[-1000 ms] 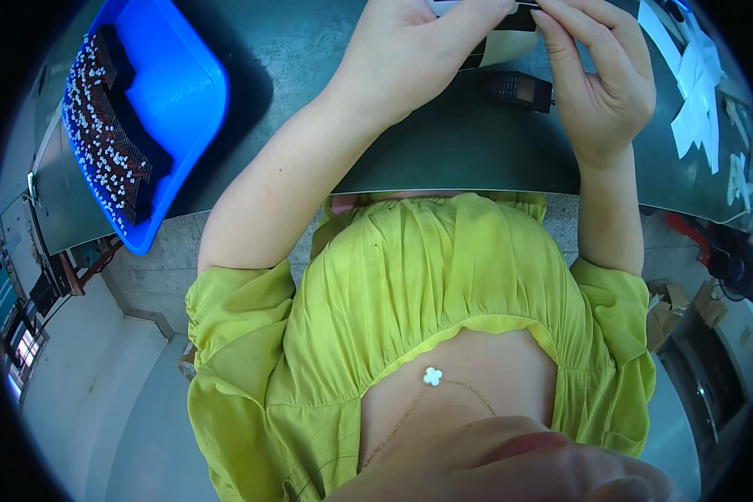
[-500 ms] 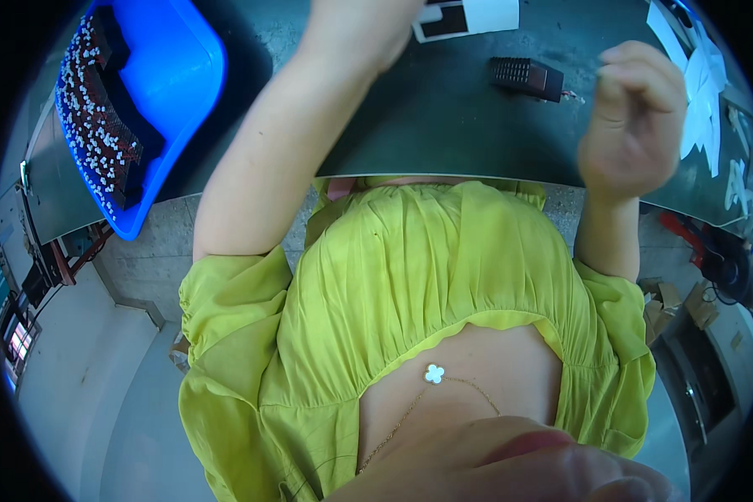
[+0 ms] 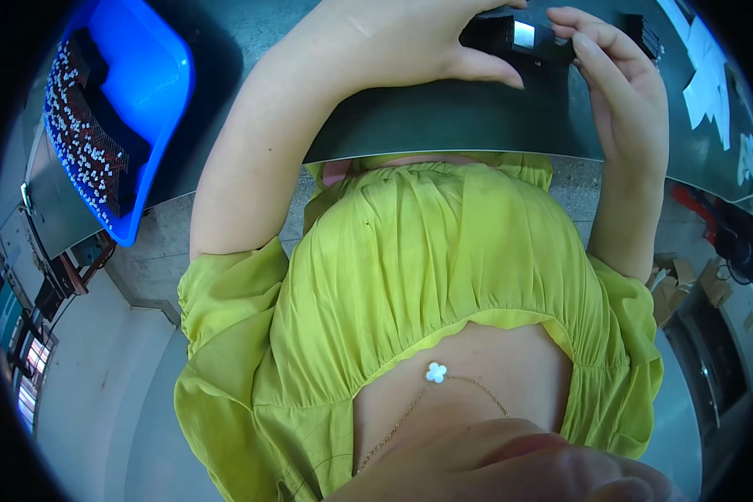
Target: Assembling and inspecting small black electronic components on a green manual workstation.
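A black rectangular box [image 3: 492, 35] with a bright silver-white patch [image 3: 524, 34] on it lies between my two hands, over the dark table. My left hand [image 3: 418, 42] reaches round its left part, thumb stretched along the near side and fingers at the far side, partly cut off by the upper edge. At the box's right end, my right hand [image 3: 623, 79] is closed, with thumb and fingertips on it. Just beyond the right hand stands a ridged black block [image 3: 642, 35] with small wires at its side, partly hidden by the fingers.
A blue plastic tray [image 3: 171, 100] at the left holds rows of dark parts with red wires and many small white connectors [image 3: 71, 125]. White paper strips [image 3: 707, 92] lie at the right. The table's front edge [image 3: 452, 156] runs close before my body.
My left hand has come down and right into view, around a black box. The right hand has moved up and closed at its end. The ridged block now shows farther right.
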`<state>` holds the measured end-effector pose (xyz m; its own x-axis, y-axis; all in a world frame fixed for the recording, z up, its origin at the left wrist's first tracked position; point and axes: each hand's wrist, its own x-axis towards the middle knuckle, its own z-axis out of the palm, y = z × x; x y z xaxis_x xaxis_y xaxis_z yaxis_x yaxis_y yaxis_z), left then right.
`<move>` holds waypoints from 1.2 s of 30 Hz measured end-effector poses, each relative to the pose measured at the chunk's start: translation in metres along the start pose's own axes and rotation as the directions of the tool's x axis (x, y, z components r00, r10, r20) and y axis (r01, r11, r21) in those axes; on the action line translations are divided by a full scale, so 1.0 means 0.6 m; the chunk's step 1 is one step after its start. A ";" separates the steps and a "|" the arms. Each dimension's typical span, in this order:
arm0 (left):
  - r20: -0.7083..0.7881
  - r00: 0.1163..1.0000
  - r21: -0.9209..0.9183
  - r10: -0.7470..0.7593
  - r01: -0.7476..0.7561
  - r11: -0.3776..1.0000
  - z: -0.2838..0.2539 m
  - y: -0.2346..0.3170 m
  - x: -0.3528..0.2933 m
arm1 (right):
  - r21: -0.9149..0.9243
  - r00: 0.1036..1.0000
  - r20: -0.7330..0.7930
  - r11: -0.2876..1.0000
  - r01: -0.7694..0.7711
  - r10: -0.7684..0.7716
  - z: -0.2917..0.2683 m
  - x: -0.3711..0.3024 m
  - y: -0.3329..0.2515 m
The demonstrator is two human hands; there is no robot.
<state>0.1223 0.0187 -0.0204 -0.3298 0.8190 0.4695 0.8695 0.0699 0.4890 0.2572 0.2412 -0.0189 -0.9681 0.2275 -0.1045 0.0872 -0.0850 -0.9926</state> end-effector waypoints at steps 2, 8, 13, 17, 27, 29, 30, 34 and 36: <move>0.142 0.989 0.024 -0.045 0.042 0.999 -0.003 0.005 0.006 | 0.029 0.988 -0.129 0.997 -0.078 0.081 0.034 0.000 -0.010; 0.157 0.985 -0.028 -0.068 0.073 0.997 -0.004 0.011 0.012 | -0.040 0.991 -0.046 0.991 -0.125 0.123 0.044 0.001 -0.029; 0.113 0.993 -0.035 -0.031 0.035 0.999 -0.003 0.010 0.009 | -0.040 0.974 0.007 0.973 -0.227 0.227 0.031 0.012 -0.041; 0.121 0.992 -0.022 -0.037 0.040 0.999 -0.003 0.011 0.012 | -0.048 0.977 -0.017 0.976 -0.214 0.214 0.022 0.014 -0.022; 0.146 0.986 -0.016 -0.080 0.083 0.996 -0.003 0.010 0.006 | -0.029 0.973 -0.039 0.973 -0.228 0.227 0.033 0.014 -0.018; 0.134 0.990 0.002 -0.041 0.042 0.999 0.002 0.011 0.014 | -0.030 0.972 -0.063 0.973 -0.227 0.225 0.028 0.007 -0.026; 0.123 0.992 0.030 -0.013 0.009 0.999 0.005 0.012 0.017 | -0.034 0.971 -0.077 0.973 -0.228 0.225 0.030 0.003 -0.038; 0.136 0.990 0.068 -0.047 0.038 0.997 -0.002 0.008 0.003 | -0.026 0.973 -0.003 0.973 -0.230 0.230 0.050 0.011 -0.044; 0.129 0.991 0.054 -0.025 0.019 0.998 0.001 0.009 0.010 | -0.028 0.974 -0.020 0.974 -0.226 0.225 0.047 0.006 -0.052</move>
<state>0.1251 0.0243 -0.0153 -0.3017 0.8836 0.3581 0.8818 0.1158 0.4572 0.2443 0.2174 0.0137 -0.9188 0.2219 -0.3264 0.3099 -0.1066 -0.9448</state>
